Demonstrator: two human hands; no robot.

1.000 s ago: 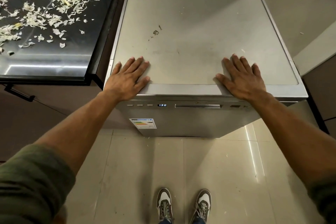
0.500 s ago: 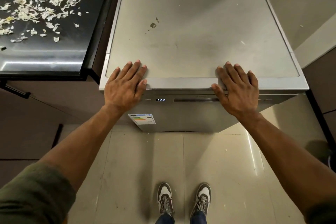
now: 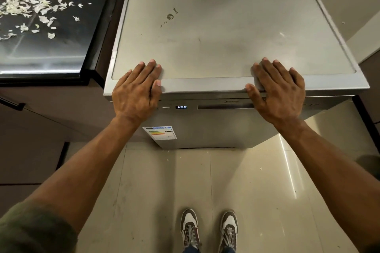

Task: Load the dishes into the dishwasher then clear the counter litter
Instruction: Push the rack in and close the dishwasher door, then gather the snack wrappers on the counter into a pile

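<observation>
A silver freestanding dishwasher (image 3: 226,33) fills the middle of the head view, its door closed and its flat top bare apart from a few small dark specks near the centre. The left hand (image 3: 136,88) lies palm-down on the front left corner of the top, fingers (image 3: 151,68) straight and held together, the thumb resting along the front edge. The right hand (image 3: 278,90) lies flat on the front right part of the top, its fingers straight and slightly spread, the thumb hooked over the front lip just above the door's recessed handle (image 3: 225,106). Neither hand grips anything; both simply rest on the metal. On the control strip below the lip a small display (image 3: 182,107) reads 1:30, and an energy label (image 3: 160,132) is stuck on the door's upper left. To the left of the dishwasher, touching its side, is a black glossy desk (image 3: 41,53) strewn with pale shredded litter (image 3: 39,0), mostly on its far half. Both forearms are bare, and an olive green sleeve (image 3: 30,230) shows at the lower left. Below, 2 brown and white sneakers (image 3: 209,230) stand on a beige tiled floor (image 3: 257,191), which carries a few tiny pale scraps near the dishwasher's base
</observation>
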